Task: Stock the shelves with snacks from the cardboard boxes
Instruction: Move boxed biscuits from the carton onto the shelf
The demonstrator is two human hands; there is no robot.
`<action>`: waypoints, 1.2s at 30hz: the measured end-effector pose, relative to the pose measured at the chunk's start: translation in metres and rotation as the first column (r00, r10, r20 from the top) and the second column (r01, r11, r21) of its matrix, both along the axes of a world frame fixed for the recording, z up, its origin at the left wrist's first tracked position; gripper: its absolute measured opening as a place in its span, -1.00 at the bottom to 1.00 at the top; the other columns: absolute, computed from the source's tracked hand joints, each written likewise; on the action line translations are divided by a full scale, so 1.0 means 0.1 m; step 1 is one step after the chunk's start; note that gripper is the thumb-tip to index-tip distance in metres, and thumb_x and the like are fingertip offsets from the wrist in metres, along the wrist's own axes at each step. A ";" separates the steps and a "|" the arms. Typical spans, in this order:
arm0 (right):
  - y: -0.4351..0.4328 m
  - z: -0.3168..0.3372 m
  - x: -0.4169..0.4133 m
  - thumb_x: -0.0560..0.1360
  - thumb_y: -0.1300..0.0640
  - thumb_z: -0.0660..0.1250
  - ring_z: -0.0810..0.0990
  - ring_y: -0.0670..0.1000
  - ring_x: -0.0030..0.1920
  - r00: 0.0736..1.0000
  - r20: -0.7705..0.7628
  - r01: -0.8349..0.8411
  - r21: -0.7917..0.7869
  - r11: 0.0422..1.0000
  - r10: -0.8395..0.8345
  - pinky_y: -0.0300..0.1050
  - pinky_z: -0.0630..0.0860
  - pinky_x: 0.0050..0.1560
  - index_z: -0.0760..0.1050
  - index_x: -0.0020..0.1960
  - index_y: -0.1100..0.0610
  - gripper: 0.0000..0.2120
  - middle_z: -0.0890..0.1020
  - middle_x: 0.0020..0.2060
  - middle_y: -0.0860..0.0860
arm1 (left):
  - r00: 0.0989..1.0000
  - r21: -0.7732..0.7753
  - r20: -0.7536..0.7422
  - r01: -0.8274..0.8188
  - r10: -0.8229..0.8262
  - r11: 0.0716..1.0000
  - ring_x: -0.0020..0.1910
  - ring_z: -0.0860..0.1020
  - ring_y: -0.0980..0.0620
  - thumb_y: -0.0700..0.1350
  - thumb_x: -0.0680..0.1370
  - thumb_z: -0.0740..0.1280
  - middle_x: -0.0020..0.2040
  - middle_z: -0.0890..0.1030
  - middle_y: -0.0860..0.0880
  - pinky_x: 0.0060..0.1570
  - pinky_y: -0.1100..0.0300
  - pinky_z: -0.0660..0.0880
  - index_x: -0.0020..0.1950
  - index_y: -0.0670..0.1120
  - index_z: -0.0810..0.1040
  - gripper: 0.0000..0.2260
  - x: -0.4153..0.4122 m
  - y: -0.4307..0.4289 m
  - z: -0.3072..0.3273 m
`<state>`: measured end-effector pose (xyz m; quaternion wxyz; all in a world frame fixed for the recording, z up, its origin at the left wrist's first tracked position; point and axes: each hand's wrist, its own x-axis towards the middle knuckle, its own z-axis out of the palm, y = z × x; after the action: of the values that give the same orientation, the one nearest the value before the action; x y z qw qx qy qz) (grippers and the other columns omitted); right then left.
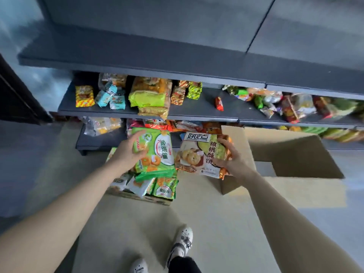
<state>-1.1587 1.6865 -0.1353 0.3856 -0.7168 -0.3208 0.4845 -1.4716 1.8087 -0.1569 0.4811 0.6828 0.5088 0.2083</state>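
My left hand [130, 149] grips a green snack bag [157, 154] by its left edge, above a small cardboard box [137, 197] packed with several similar green bags. My right hand [231, 158] holds a beige and green biscuit bag [199, 154] by its right edge. Both bags hang in front of the lower shelves. A larger cardboard box [291, 152] stands open on the floor to the right, its inside mostly hidden. The grey middle shelf [197, 109] carries mixed snack packs.
The top shelf [137, 56] is bare. A small red packet [219, 103] lies alone mid-shelf, with a pile of mixed bags [285, 105] to its right. The bottom shelf [98, 139] holds more packs. My feet [181, 243] stand on the pale floor below.
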 end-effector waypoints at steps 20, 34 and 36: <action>-3.08 2.39 3.94 0.42 0.37 0.50 0.68 0.07 0.06 0.814 0.171 0.434 0.459 0.776 -0.556 0.03 0.68 -0.05 0.48 0.30 -0.22 -0.36 0.58 0.11 -0.04 | 0.816 0.207 0.386 0.380 -0.432 0.902 -0.06 0.53 0.24 -0.29 0.57 0.36 0.29 0.46 0.02 -0.23 0.36 0.50 0.41 0.20 0.35 -0.46 5.24 -1.41 2.14; -4.17 2.85 6.94 0.40 0.30 0.54 0.65 0.05 0.10 0.667 0.262 0.469 0.579 0.667 -0.697 0.09 0.67 0.02 0.49 0.28 -0.29 -0.35 0.55 0.14 -0.09 | 0.700 0.339 0.411 0.478 -0.584 0.811 -0.07 0.55 0.23 -0.26 0.58 0.35 0.15 0.52 0.05 -0.35 0.47 0.49 0.41 0.18 0.36 -0.50 8.75 -2.18 2.65; -4.25 2.89 7.45 0.40 0.28 0.56 0.66 0.07 0.11 0.638 0.270 0.484 0.587 0.648 -0.721 0.09 0.68 0.00 0.49 0.27 -0.34 -0.34 0.55 0.18 -0.05 | 0.675 0.340 0.415 0.507 -0.610 0.792 -0.03 0.56 0.19 -0.24 0.58 0.36 0.16 0.53 0.04 -0.26 0.37 0.53 0.38 0.23 0.36 -0.50 9.34 -2.21 2.69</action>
<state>-0.4138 1.2613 0.1534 0.5946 -0.7653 -0.2439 0.0352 -0.5377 1.5878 0.1124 0.5672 0.7704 0.1071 0.2707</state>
